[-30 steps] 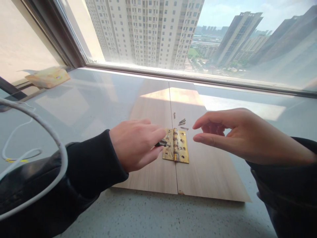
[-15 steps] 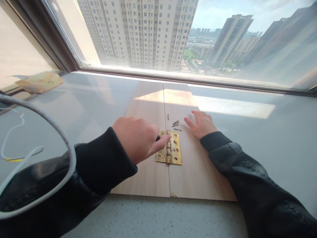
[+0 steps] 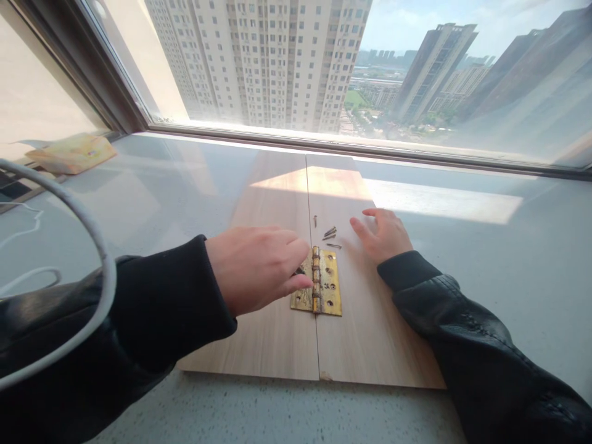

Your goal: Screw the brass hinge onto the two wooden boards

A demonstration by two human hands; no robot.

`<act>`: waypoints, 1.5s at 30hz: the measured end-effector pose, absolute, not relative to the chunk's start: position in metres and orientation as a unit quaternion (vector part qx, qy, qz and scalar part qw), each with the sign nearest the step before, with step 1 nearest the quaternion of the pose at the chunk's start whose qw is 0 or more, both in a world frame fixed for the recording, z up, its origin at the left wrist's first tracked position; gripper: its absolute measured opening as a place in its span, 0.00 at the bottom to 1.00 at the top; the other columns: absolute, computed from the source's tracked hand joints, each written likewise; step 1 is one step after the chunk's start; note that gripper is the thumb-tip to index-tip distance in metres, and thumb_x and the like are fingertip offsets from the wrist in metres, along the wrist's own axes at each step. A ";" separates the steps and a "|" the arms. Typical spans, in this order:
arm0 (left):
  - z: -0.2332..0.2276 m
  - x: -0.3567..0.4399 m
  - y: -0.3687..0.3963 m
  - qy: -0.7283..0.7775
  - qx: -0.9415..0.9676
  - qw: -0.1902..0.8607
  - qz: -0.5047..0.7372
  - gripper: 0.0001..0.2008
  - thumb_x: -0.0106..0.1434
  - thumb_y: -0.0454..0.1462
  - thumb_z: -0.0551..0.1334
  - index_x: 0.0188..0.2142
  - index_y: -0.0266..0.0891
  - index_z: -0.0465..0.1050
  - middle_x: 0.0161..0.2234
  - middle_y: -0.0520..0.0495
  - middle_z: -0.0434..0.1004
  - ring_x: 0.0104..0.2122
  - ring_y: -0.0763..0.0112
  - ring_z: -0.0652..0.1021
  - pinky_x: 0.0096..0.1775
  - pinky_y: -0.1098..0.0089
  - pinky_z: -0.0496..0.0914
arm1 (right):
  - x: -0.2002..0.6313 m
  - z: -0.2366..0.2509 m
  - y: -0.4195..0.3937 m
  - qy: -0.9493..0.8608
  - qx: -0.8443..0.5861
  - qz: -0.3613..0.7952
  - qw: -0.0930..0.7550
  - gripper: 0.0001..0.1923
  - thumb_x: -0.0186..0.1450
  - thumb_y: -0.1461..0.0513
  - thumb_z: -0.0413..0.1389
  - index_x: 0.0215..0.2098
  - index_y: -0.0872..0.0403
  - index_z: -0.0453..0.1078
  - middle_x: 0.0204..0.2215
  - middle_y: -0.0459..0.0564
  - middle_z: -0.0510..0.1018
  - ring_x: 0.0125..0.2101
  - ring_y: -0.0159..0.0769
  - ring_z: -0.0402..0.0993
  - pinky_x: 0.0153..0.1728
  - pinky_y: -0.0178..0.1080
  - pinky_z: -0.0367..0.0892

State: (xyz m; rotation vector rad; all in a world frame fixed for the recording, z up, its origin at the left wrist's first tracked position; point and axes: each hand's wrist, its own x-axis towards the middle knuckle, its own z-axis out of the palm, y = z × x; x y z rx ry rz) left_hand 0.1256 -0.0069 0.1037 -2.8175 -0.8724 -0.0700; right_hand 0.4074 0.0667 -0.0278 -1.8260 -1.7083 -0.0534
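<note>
Steady the hinge, tool upright

Your left hand [image 3: 259, 268] is curled over the hinge's left half, thumb and fingers closed around a dark tool [image 3: 300, 270]. Your fingers hide most of it, so I cannot tell how straight it stands or whether its tip is seated. Hold it upright and press straight down; a slant would likely make it slip.

Under that hand, the brass hinge [image 3: 317, 291] lies flat, its barrel along the seam between the left board [image 3: 263, 345] and the right board [image 3: 370, 345]. Check that line as you press.

Your right hand [image 3: 386, 237] is loosely open at the right board's edge, holding nothing I can see. It would help more pinning down the hinge's bare right half. The loose screws [image 3: 330, 232] lie just beyond the hinge; mind you don't scatter them.
</note>
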 end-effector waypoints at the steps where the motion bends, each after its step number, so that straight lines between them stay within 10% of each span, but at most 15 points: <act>1: 0.103 0.124 -0.006 -0.299 -0.950 0.084 -0.032 0.16 0.69 0.45 0.59 0.28 0.38 0.67 0.25 0.51 0.72 0.25 0.70 0.72 0.27 0.70 0.61 | 0.408 -0.028 0.066 -0.645 -0.694 -0.022 0.318 0.22 0.65 0.47 0.56 0.47 0.56 0.70 0.45 0.53 0.75 0.49 0.42 0.71 0.52 0.52 0.65; 8: 0.102 0.127 -0.010 -0.484 -0.870 0.090 -0.007 0.36 0.69 0.59 0.40 0.17 0.41 0.67 0.17 0.46 0.68 0.16 0.69 0.63 0.22 0.69 0.45 | 0.413 -0.033 0.068 -0.610 -0.722 -0.034 0.325 0.27 0.62 0.44 0.57 0.48 0.56 0.69 0.46 0.56 0.74 0.49 0.45 0.69 0.52 0.53 0.63; 20: 0.105 0.128 -0.009 -0.344 -0.934 0.092 -0.006 0.13 0.68 0.41 0.60 0.28 0.38 0.65 0.24 0.51 0.72 0.23 0.69 0.72 0.24 0.70 0.56 | 0.413 -0.033 0.070 -0.610 -0.727 -0.010 0.314 0.22 0.64 0.48 0.59 0.46 0.55 0.70 0.45 0.53 0.75 0.47 0.42 0.71 0.50 0.51 0.66; 31: 0.107 0.135 -0.032 -0.460 -0.876 0.143 -0.016 0.37 0.69 0.59 0.42 0.14 0.40 0.63 0.13 0.45 0.66 0.12 0.70 0.60 0.21 0.69 0.42 | 0.417 -0.036 0.072 -0.619 -0.716 -0.008 0.322 0.22 0.63 0.47 0.58 0.46 0.55 0.70 0.44 0.53 0.75 0.46 0.42 0.71 0.51 0.52 0.65; 45: 0.108 0.134 -0.019 -0.321 -0.933 0.154 0.046 0.20 0.70 0.46 0.56 0.23 0.40 0.67 0.19 0.49 0.71 0.17 0.66 0.71 0.20 0.67 0.52 | 0.412 -0.032 0.071 -0.614 -0.722 0.010 0.318 0.22 0.62 0.49 0.60 0.47 0.56 0.70 0.46 0.54 0.75 0.48 0.43 0.70 0.52 0.52 0.65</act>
